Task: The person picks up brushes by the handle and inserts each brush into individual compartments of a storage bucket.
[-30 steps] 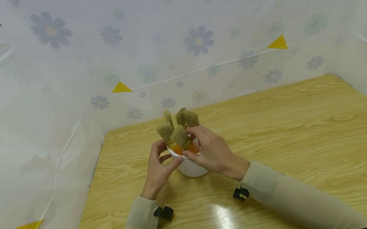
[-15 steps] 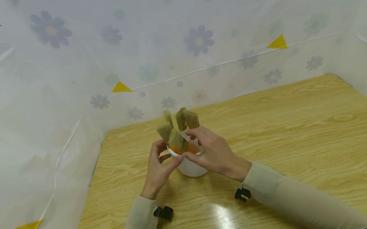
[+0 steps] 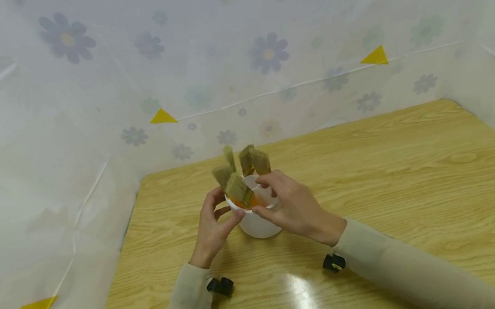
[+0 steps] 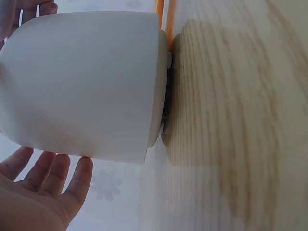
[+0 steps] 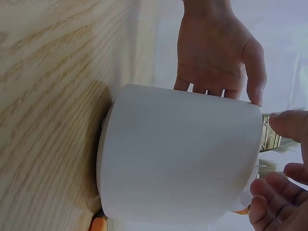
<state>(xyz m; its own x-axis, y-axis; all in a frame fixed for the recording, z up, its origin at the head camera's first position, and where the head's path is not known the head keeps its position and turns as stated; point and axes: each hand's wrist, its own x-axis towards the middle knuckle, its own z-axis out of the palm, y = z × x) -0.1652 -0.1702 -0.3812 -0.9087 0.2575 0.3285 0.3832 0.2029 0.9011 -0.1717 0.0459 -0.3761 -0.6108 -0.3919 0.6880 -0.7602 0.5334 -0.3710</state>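
Observation:
A white plastic tub (image 3: 261, 225) stands upright on the table, tilted sideways in both wrist views. My left hand (image 3: 212, 227) holds its left side, fingers and thumb curved round it near the rim. Inside, a paintbrush (image 3: 239, 191) leans to the left, bristles up, near a second paintbrush (image 3: 223, 175). My right hand (image 3: 297, 206) is at the right of the rim, its fingers loosely bent and apart. Its thumb (image 5: 288, 124) is close to a brush's metal ferrule (image 5: 269, 134) in the right wrist view; contact is unclear.
More paintbrushes (image 3: 253, 160) show beyond the rim; I cannot tell whether they stand in the tub. Orange strips (image 4: 171, 21) run beside its base in the left wrist view. A flowered curtain (image 3: 268, 54) hangs behind the wooden table (image 3: 404, 194).
The front paintbrush has tipped left inside the tub, and my right hand has let go of it. That hand has shifted slightly right. My left hand stays in place.

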